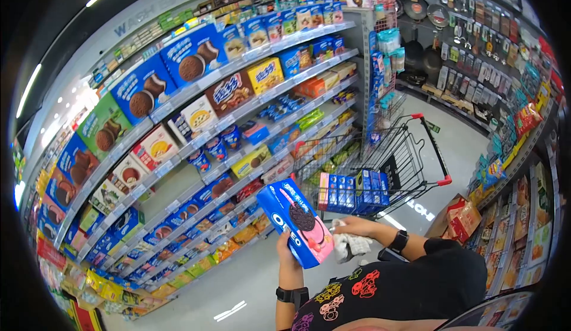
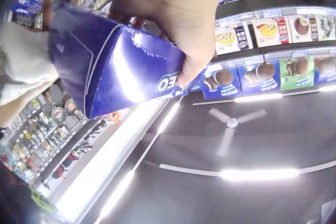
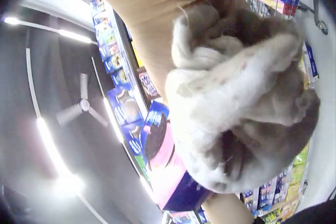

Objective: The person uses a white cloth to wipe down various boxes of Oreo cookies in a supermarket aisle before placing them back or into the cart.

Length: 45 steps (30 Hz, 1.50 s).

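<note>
My left hand (image 1: 287, 253) grips a blue and pink Oreo box (image 1: 294, 221) by its lower left side, with the printed front turned up toward me. In the left wrist view, the thumb lies along the blue end of the box (image 2: 126, 71). A bunched white cloth (image 1: 351, 245) is held in my right hand (image 1: 360, 226), beside the right edge of the box. That cloth (image 3: 236, 92) covers most of the right fingers in the right wrist view, with the box (image 3: 164, 155) behind it.
A wire shopping cart (image 1: 410, 152) with red corner pieces stands ahead, holding several blue boxes (image 1: 357, 191). Long shelves (image 1: 208, 137) of biscuit packs run along the left. Pans and utensils hang on the rack (image 1: 452, 39) at the back. More snack shelves (image 1: 517, 212) line the right.
</note>
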Each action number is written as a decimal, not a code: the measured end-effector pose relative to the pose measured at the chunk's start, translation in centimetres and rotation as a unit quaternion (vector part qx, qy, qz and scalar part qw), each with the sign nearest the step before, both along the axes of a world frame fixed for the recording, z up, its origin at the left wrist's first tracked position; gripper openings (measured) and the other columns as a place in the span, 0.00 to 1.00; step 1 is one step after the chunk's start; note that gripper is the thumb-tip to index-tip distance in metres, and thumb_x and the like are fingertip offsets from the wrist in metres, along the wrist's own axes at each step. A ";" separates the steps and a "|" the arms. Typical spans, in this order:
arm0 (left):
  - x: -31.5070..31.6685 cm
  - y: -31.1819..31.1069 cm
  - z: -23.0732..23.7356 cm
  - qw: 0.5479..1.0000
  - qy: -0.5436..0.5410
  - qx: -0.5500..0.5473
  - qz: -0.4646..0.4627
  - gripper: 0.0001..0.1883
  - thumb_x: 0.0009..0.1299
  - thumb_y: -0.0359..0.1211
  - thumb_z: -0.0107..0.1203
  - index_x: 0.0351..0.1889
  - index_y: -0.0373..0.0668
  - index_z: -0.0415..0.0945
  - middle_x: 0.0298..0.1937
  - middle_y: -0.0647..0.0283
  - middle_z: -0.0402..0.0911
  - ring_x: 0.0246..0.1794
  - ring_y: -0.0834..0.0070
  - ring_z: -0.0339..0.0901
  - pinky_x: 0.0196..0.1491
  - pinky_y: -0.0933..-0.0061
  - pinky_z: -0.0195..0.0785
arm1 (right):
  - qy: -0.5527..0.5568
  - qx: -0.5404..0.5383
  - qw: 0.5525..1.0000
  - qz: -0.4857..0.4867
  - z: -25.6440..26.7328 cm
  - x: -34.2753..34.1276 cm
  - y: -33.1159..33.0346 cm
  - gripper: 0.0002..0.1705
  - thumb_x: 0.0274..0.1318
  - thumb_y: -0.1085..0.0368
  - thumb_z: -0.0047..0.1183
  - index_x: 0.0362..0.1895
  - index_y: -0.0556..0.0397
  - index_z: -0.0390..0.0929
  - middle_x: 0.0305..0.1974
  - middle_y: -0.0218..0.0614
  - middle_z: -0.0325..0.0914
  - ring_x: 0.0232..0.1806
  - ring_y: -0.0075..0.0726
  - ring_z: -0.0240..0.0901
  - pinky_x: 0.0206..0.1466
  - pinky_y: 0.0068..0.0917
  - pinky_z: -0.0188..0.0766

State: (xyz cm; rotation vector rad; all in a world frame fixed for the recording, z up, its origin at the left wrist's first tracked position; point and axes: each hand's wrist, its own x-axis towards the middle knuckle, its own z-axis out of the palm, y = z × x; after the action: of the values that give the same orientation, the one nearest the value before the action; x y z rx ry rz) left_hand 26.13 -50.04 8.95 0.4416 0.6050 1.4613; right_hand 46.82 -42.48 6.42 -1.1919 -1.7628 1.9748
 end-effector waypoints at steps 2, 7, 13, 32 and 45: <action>2.1 2.3 -2.3 1.000 0.030 -0.004 0.002 0.29 0.60 0.46 0.44 0.53 0.35 0.61 0.47 0.52 0.72 0.41 0.62 0.75 0.43 0.62 0.71 | -0.011 0.002 0.992 -0.127 -3.2 4.1 3.0 0.20 0.51 0.55 0.50 0.38 0.60 0.74 0.29 0.33 0.75 0.28 0.22 0.70 0.31 0.22 0.67; 8.1 5.1 -2.3 0.990 0.103 0.041 -0.082 0.30 0.55 0.38 0.51 0.55 0.35 0.57 0.44 0.52 0.72 0.36 0.62 0.75 0.35 0.66 0.73 | 0.235 -0.054 0.892 -0.382 -0.9 8.2 4.3 0.13 0.53 0.60 0.47 0.36 0.59 0.71 0.28 0.33 0.74 0.27 0.27 0.71 0.29 0.25 0.69; 11.4 7.1 -2.5 0.979 0.106 0.077 -0.158 0.34 0.55 0.33 0.53 0.60 0.38 0.51 0.50 0.55 0.69 0.45 0.69 0.72 0.47 0.70 0.68 | 0.232 -0.047 0.908 -0.345 -1.4 8.5 3.0 0.15 0.54 0.57 0.46 0.36 0.57 0.72 0.31 0.30 0.73 0.31 0.23 0.68 0.33 0.21 0.65; 12.4 7.3 -1.8 0.974 0.077 -0.108 -0.184 0.25 0.61 0.46 0.44 0.46 0.34 0.65 0.33 0.50 0.76 0.19 0.59 0.75 0.22 0.60 0.73 | 0.177 -0.123 0.952 -0.218 -0.1 9.7 2.3 0.20 0.54 0.52 0.47 0.36 0.58 0.72 0.27 0.32 0.74 0.25 0.22 0.70 0.25 0.22 0.68; 12.7 6.1 -1.7 0.985 0.052 -0.076 -0.148 0.33 0.65 0.54 0.37 0.57 0.37 0.56 0.51 0.51 0.69 0.43 0.61 0.74 0.43 0.63 0.71 | 0.171 0.016 0.938 -0.300 -0.2 8.1 3.2 0.21 0.39 0.74 0.60 0.41 0.60 0.70 0.34 0.34 0.74 0.31 0.23 0.71 0.35 0.22 0.70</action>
State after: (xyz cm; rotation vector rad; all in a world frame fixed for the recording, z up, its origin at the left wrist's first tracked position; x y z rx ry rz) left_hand 38.87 -43.90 7.27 0.4681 0.6975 1.1059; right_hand 54.90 -39.32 6.22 -1.1154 -1.0861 1.6464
